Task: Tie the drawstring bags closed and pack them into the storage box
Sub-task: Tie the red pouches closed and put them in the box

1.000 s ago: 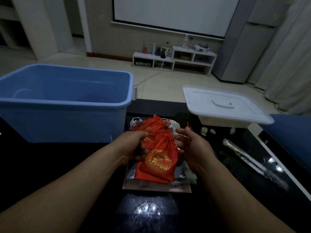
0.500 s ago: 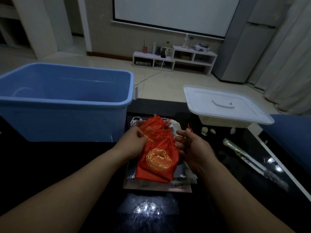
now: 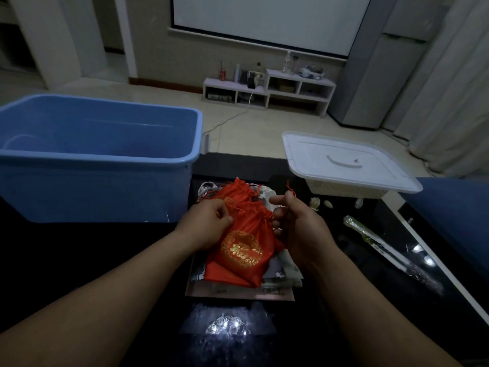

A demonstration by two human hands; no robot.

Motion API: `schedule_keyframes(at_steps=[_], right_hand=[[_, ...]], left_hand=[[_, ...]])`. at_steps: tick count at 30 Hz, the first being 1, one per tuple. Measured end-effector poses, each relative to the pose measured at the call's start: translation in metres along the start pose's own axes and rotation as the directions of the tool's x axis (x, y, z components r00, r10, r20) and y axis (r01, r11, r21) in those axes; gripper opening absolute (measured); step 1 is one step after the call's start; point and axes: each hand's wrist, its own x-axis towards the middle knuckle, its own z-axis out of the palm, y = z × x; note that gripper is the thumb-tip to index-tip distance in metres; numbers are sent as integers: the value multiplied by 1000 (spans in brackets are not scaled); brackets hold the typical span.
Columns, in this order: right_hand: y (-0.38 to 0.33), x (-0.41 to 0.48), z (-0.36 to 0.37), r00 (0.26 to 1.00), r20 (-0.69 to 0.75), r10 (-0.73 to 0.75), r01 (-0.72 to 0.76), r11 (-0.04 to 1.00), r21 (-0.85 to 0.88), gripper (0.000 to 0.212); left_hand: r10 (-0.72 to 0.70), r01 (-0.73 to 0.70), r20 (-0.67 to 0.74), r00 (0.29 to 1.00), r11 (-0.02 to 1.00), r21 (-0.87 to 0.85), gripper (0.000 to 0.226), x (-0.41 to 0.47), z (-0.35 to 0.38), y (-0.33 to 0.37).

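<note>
Head view: the red bag [image 3: 242, 250] lies on a stack of bags [image 3: 280, 274] at 6 o'clock, its neck gathered. The left hand [image 3: 205, 223] and right hand [image 3: 299, 226] each pinch the cord [image 3: 289, 187]. The blue box [image 3: 105, 160] stands open at 9 o'clock. Recommended: pull both ends evenly outward, then knot tight against the neck.

Counting what's sitting out here: two red drawstring bags are lying mid-tabletop, the front bag [image 3: 242, 250] showing a gold emblem and the back bag [image 3: 235, 190] peeking out behind it. Grey and white bags [image 3: 280, 274] are bunching underneath, too tangled to count. One blue storage box [image 3: 92, 186] is sitting at the left edge. One white lid [image 3: 370, 170] is resting on one pale basket [image 3: 344, 188] at the far right edge. Three small pale bits [image 3: 315, 203] are lying just beside the basket, plus one long clear-wrapped thing [image 3: 370, 237]. Two hands, left hand [image 3: 209, 225] and right hand [image 3: 299, 226], are pinching at the front bag.
</note>
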Motion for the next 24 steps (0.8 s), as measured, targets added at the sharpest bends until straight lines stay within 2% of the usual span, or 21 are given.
schedule_keyframes(at_steps=[3,5,6,8,9,11,15,19,24], right_hand=[[3,2,0,1000,-15,-17,16,999,-31,39],[5,3,-1,998,-60,-23,21,999,-29,39],[6,5,-3,996,-85,-14,14,1000,-2,39],[7,9,-7,991,-130,39,-25,994,109,38],[7,11,-10,987,-145,75,-50,984,172,37],[9,14,-14,978,-154,137,-91,957,277,37],[15,21,-19,964,-181,195,-119,924,362,37],[19,27,-24,950,-225,215,-111,910,399,35],[17,29,-28,942,-244,231,-111,900,422,36]], left_hand=[[25,-36,-108,994,994,-100,15,-3,-1,8],[-86,31,-146,986,939,-343,16,-5,-4,15],[-172,84,-124,977,852,-517,14,-6,-6,19],[-300,182,-3,954,585,-790,8,-7,-9,24],[-330,214,48,943,490,-845,10,-8,-9,26],[-353,257,108,929,410,-875,19,-9,-9,25],[-363,307,166,917,377,-874,17,-9,-8,16],[-360,329,155,920,493,-806,20,-11,-11,13],[-351,260,87,932,484,-836,16,-13,-11,12]])
